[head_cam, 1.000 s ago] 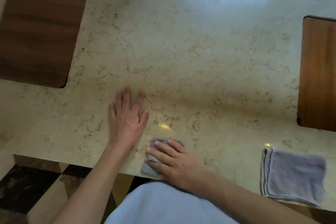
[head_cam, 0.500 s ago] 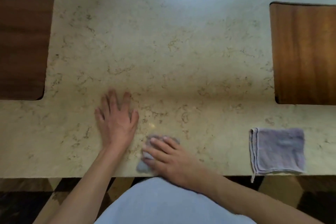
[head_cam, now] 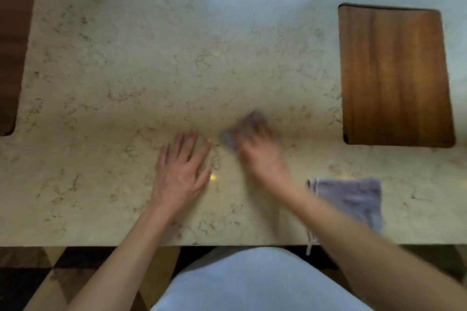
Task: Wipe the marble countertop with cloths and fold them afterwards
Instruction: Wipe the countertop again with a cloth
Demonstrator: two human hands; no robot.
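While my right hand [head_cam: 257,149] blurs over it, the small grey wiping cloth [head_cam: 228,137] shows only as a bunched dark-grey lump poking out past the left side of that hand, pressed flat on the cream, brown-veined marble desk [head_cam: 151,70]. I cannot make out its long axis or which way it points; it is too crumpled and smeared for that. It sits near the middle of the desk, a little beyond my left hand's fingertips. The right hand's fingers [head_cam: 252,124] lie over the cloth, reaching away from me, but the blur keeps me from telling whether they curl round it or just press down on it.

My left hand [head_cam: 180,171] lies just beside it, palm down, fingers spread open and flat on the marble, holding nothing.

Nearer the front edge, on my right, a second folded grey-lavender terry cloth [head_cam: 353,197] lies flat, roughly square, its stacked folded edges facing left, with a loose thread hanging over the desk's edge. My right forearm crosses its near-left corner.

Farther right a warm brown rectangular wooden panel [head_cam: 394,76] lies in the desk, its long axis running away from me. A darker brown wooden panel [head_cam: 12,58] sits at the far left, cut by the frame.
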